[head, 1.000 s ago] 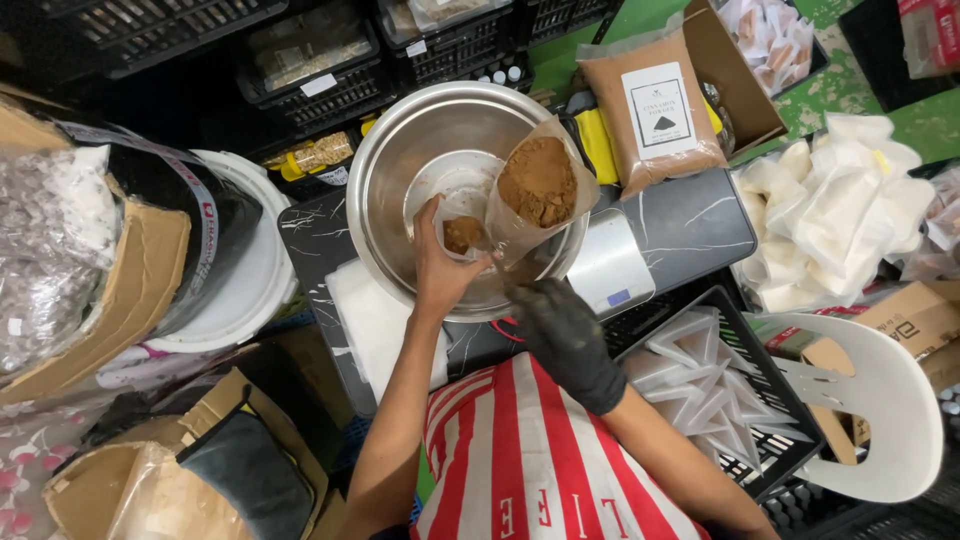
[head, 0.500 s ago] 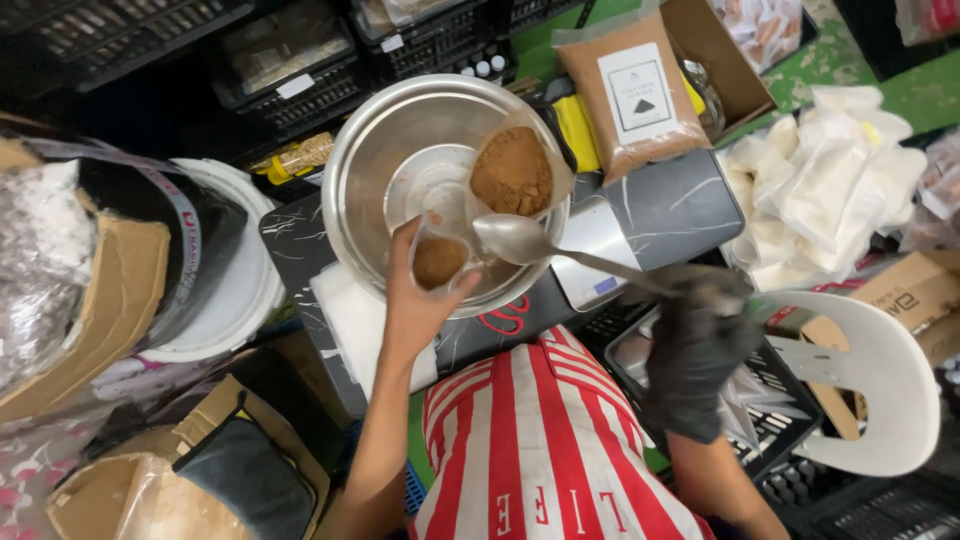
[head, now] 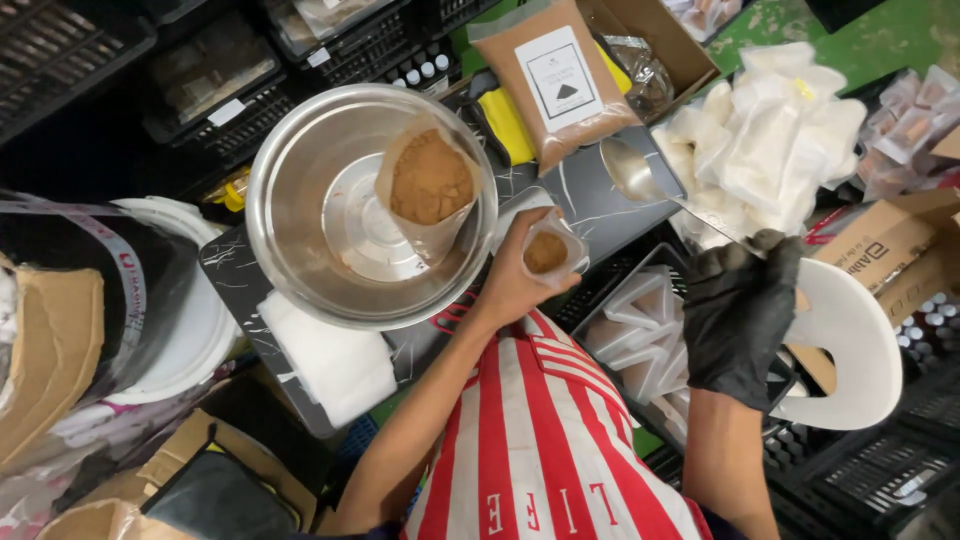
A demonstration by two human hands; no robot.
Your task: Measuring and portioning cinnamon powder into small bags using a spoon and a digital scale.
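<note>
Crowded dark tabletop point(head: 600, 215) among crates: left hand point(head: 515, 275) pinches a small powder pouch point(head: 550, 250) upright by the steel bowl point(head: 300, 230) at its near edge; gloved right hand point(head: 735, 305) grips a spoon point(head: 650, 185), level over its right edge

Open counter point(head: 590, 205) right of my steel bowl point(head: 300, 240) gives passage; powder bag point(head: 560, 80) and packet heap point(head: 770, 140) block beyond.

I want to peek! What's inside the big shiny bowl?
Inside the metal bowl sits an open clear bag filled with brown powder, leaning on the far side. The bare bowl bottom shows beside it; what lies under the bag is hidden.
</note>
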